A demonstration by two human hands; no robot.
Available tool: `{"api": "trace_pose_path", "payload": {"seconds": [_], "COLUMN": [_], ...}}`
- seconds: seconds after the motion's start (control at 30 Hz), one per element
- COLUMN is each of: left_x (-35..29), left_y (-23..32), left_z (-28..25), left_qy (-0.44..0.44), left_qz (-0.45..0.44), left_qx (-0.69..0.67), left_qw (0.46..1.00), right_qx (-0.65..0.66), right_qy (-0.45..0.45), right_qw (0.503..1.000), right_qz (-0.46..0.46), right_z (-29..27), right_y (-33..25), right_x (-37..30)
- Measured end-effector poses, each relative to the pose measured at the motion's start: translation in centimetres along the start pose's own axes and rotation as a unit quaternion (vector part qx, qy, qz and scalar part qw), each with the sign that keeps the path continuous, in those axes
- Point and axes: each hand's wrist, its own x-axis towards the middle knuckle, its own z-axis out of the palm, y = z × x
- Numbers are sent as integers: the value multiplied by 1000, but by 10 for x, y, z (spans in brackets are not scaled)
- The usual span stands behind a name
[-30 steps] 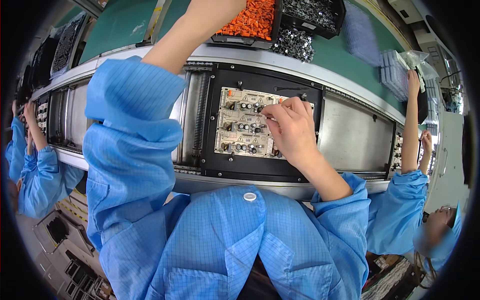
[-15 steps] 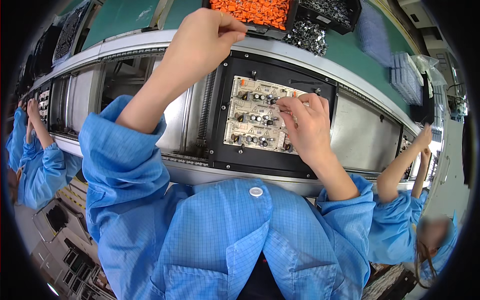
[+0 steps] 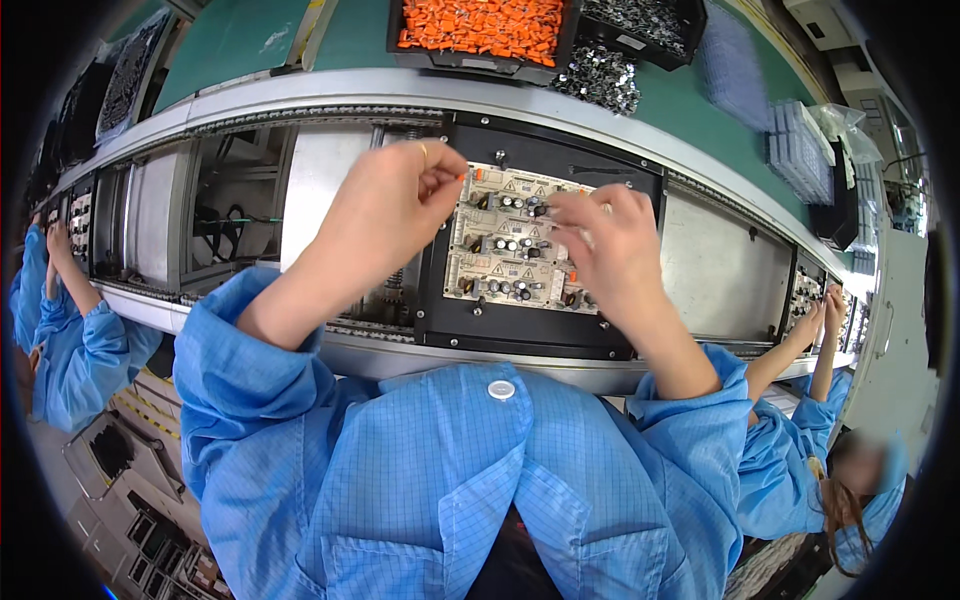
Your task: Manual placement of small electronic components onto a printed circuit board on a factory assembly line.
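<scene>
A cream circuit board panel (image 3: 500, 245) lies in a black carrier frame (image 3: 432, 318) in front of me. Small black cylindrical capacitors stand on it in rows, with a few orange parts among them. My left hand (image 3: 395, 205) is at the panel's upper left corner, finger and thumb pinched on a small orange component (image 3: 462, 177). Over the panel's right side is my right hand (image 3: 618, 240), its fingers bent together and slightly blurred. Whatever sits between those fingertips is hidden, and the hand covers part of the board.
Beyond the metal rail (image 3: 330, 92), a black bin of orange components (image 3: 480, 30) stands beside a bin of dark metal parts (image 3: 640, 30). Loose metal clips (image 3: 598, 78) lie nearby. Clear plastic trays (image 3: 800, 155) are stacked at right. Co-workers in blue (image 3: 85, 350) work on both sides.
My left hand has come down from the orange bin to the panel's upper left corner. My right hand stays over the right side. The right co-worker's hands have shifted toward their board.
</scene>
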Motion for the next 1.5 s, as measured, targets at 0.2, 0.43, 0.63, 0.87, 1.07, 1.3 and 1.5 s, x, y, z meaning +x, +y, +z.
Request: {"api": "trace_pose_path", "payload": {"seconds": [0.2, 0.43, 0.63, 0.87, 1.07, 1.3, 1.5], "left_x": [-18, -17, -13, -8, -8, -6, -9], "left_y": [-1, -5, 0, 1, -2, -6, -13], "left_z": [24, 32, 40, 41, 25, 25, 31], "left_qy": [-2, -11, -29, -85, -101, -88, -77], "left_qz": [54, 104, 150, 151, 184, 211, 183], "left_qx": [67, 146, 194, 256, 290, 285, 279], "left_qw": [996, 984, 969, 951, 934, 931, 940], "right_qx": [-2, 98, 122, 245, 246, 441, 342], "right_qy": [123, 66, 60, 124, 101, 50, 7], "right_qw": [990, 986, 979, 946, 957, 880, 931], "right_qz": [70, 119, 151, 172, 117, 170, 127], "right_z": [-11, 6, 11, -13, -39, -40, -42], "right_y": [127, 172, 179, 167, 105, 50, 27], "right_x": [55, 78, 76, 61, 45, 5, -17]}}
